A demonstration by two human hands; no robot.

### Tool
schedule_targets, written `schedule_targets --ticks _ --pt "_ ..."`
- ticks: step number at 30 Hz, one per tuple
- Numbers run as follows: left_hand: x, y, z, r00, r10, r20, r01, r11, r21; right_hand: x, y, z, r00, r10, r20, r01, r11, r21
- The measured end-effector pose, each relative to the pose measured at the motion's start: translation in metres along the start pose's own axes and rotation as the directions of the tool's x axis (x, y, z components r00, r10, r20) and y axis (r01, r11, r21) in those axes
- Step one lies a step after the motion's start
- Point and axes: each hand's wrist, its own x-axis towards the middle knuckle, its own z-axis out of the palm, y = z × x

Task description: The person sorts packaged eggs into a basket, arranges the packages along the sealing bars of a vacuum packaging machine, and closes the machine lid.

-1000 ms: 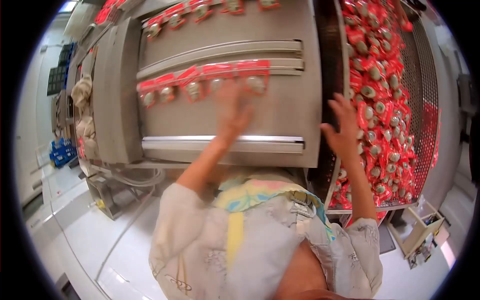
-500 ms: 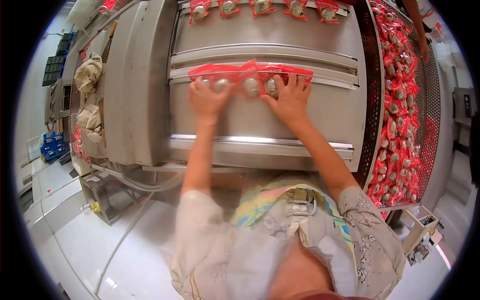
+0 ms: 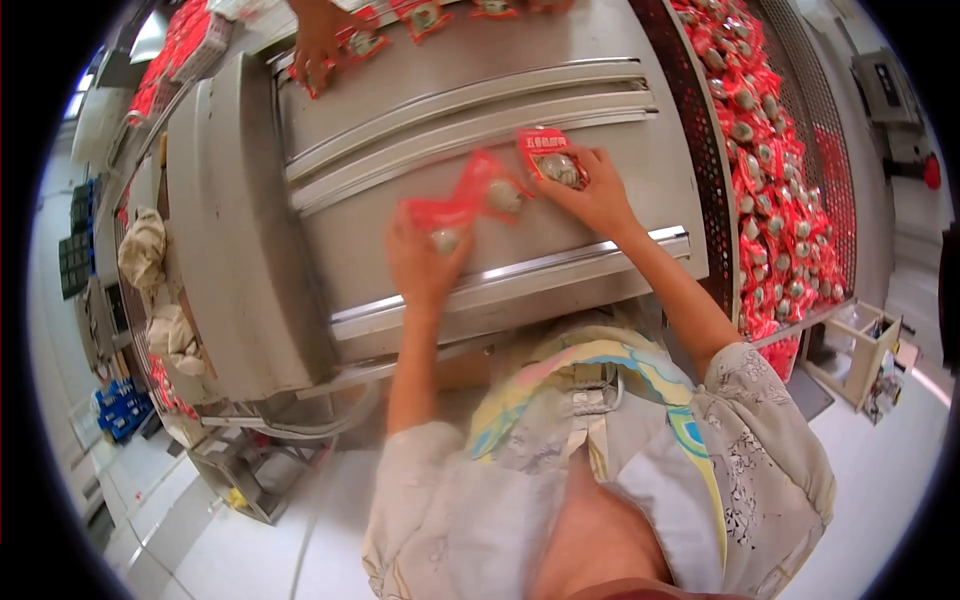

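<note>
Over the steel plate (image 3: 370,255) my left hand (image 3: 425,262) is closed on a red packet (image 3: 445,213) with a pale round item inside; both are smeared by motion. My right hand (image 3: 595,200) pinches the lower right side of another red packet (image 3: 545,145), whose pale item shows through its clear part. Between the hands is a blurred red packet (image 3: 503,194), tilted; whether a hand touches it I cannot tell. The packets are off the double metal bar (image 3: 470,115), on the side nearer me.
At the top, another person's hand (image 3: 318,45) is at a row of red packets (image 3: 420,15). A perforated tray (image 3: 835,160) on the right holds a heap of red packets (image 3: 775,220). Crumpled cloths (image 3: 145,248) lie left of the steel cover (image 3: 235,240). A metal strip (image 3: 510,275) runs near my body.
Both hands came onto the packet row at the double bar, then drew packets off it towards me. The other person's hand has appeared at the top left. The view has shifted and turned.
</note>
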Motion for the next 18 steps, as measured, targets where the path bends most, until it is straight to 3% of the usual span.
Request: schedule_targets --ticks 1,2,3,5,6,7,8,9,10,12,15,18 --pt "0.000 -0.001 -0.001 1.000 -0.020 0.019 0.022 0.991 -0.129 0.003 0.017 0.004 0.999 0.027 0.020 -0.030 0.983 0.179" --pt "0.000 -0.002 -0.001 0.998 -0.036 0.044 0.046 0.966 -0.254 0.005 0.022 0.001 0.972 0.194 0.134 -0.227 0.924 0.309" --pt "-0.002 -0.007 0.004 0.951 -0.229 0.210 0.310 0.727 -0.613 0.006 0.018 0.000 0.906 0.331 0.262 -0.416 0.810 0.413" --pt "-0.007 -0.042 0.017 0.825 -0.335 0.455 0.561 0.385 -0.733 0.010 0.027 0.009 0.773 0.315 0.551 -0.618 0.570 0.541" --pt "-0.003 -0.061 0.028 0.813 0.143 0.564 0.576 -0.062 -0.815 0.018 0.038 0.016 0.736 0.182 0.652 -0.642 0.493 0.587" --pt "0.003 -0.038 0.028 0.757 0.008 0.654 0.653 -0.059 -0.755 0.019 0.026 0.018 0.735 0.201 0.647 -0.615 0.599 0.512" --pt "0.009 -0.013 0.029 0.678 -0.128 0.724 0.720 -0.082 -0.689 0.019 0.023 0.015 0.759 -0.208 0.617 -0.436 0.540 0.720" --pt "0.011 -0.014 0.041 0.702 -0.066 0.710 0.712 0.029 -0.701 0.013 0.014 0.014 0.770 -0.071 0.634 -0.546 0.441 0.712" --pt "0.014 0.009 0.035 0.714 -0.007 0.701 0.697 0.116 -0.708 0.014 0.014 0.015 0.758 -0.033 0.652 -0.587 0.402 0.703" --pt "0.019 0.027 0.043 0.767 -0.110 0.633 0.642 0.119 -0.757 0.022 0.030 0.020 0.641 -0.039 0.766 -0.720 0.315 0.619" --pt "0.009 0.103 0.030 0.662 -0.221 0.716 0.724 -0.057 -0.687 0.010 0.048 -0.013 0.690 0.000 0.724 -0.674 0.364 0.643" --pt "-0.005 0.138 0.064 0.659 0.062 0.749 0.751 -0.010 -0.660 -0.017 0.070 -0.067 0.841 0.016 0.540 -0.488 0.451 0.747"
